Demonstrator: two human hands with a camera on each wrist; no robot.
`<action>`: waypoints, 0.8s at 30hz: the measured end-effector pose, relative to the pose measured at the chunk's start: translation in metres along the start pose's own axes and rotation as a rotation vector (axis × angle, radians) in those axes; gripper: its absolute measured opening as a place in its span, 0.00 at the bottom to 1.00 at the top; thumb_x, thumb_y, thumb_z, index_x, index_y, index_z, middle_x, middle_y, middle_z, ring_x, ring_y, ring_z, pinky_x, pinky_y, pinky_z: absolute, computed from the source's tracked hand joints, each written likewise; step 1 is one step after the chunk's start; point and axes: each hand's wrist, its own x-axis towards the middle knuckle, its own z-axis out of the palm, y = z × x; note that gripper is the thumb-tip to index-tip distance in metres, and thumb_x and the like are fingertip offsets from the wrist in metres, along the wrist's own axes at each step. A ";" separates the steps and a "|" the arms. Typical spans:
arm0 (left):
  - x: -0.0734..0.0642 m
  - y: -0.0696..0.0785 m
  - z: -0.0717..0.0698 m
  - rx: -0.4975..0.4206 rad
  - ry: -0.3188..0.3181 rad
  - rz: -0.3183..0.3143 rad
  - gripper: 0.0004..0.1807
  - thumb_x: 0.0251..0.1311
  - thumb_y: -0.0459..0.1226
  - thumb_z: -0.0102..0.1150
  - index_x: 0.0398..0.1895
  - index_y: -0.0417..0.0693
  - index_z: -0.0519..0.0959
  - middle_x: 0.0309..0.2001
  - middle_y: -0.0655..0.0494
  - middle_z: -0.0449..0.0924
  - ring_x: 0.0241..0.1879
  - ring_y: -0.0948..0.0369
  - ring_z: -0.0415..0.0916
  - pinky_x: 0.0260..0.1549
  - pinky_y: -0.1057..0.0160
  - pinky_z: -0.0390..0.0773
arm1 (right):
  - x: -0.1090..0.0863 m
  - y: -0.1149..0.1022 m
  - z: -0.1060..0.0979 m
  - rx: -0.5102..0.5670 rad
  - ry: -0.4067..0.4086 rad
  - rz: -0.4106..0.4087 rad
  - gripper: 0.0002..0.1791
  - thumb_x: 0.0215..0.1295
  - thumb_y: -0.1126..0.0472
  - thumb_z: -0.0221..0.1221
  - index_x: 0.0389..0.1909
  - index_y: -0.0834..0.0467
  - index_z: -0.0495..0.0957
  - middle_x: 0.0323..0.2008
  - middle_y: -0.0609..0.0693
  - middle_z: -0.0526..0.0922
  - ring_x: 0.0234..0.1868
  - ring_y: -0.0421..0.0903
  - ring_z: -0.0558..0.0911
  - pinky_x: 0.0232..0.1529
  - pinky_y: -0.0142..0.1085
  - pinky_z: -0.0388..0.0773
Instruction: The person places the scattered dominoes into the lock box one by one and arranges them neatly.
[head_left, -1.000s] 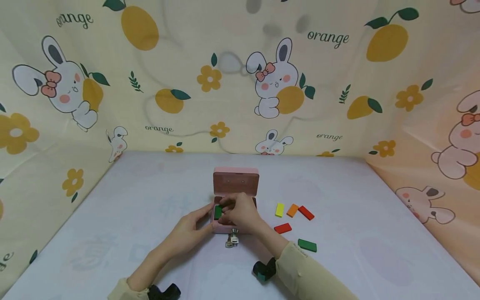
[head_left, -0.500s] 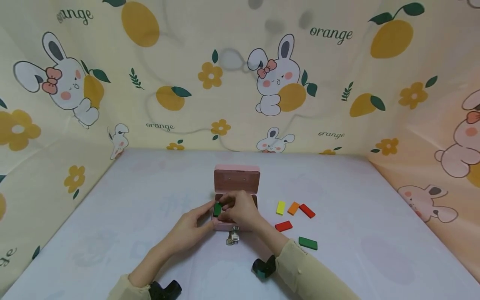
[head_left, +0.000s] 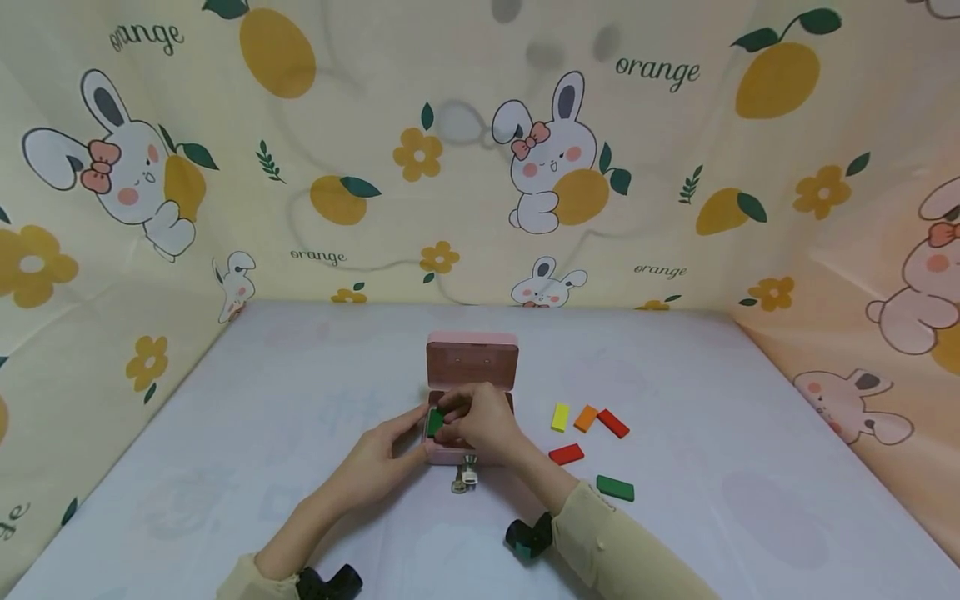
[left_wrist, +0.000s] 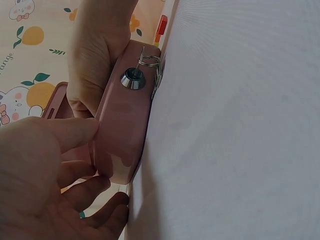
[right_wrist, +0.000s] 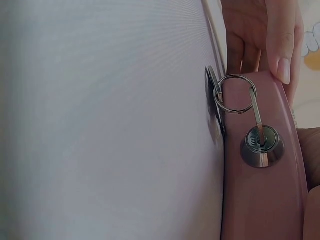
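A small pink metal box [head_left: 450, 457] stands on the table with its lid [head_left: 472, 363] raised at the back. My left hand [head_left: 378, 467] holds its left side, thumb at the front corner and fingers along the side, as the left wrist view shows. My right hand [head_left: 480, 425] reaches down into the box with curled fingers and pinches a green block [head_left: 434, 422] near the left wall. The block's right part is hidden behind those fingers. A key sits in the front lock [right_wrist: 262, 146], and a ring [right_wrist: 235, 94] with a second key hangs from it.
To the right of the box lie loose blocks: yellow [head_left: 559, 417], orange [head_left: 586, 418], two red ones, one farther back [head_left: 613, 423] and one nearer [head_left: 566, 454], and another green block [head_left: 615, 487]. A printed cloth [head_left: 465, 167] rises behind the table.
The green block in the box has tilted slightly under the right hand's fingers. Both hands otherwise keep their places; the head view has shifted a little.
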 end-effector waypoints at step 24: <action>-0.001 0.001 0.000 -0.005 0.007 0.013 0.35 0.68 0.46 0.60 0.73 0.41 0.63 0.70 0.46 0.64 0.69 0.48 0.58 0.67 0.46 0.58 | -0.002 -0.002 0.000 0.013 0.025 -0.007 0.15 0.49 0.72 0.73 0.40 0.63 0.84 0.36 0.53 0.85 0.34 0.42 0.84 0.34 0.34 0.83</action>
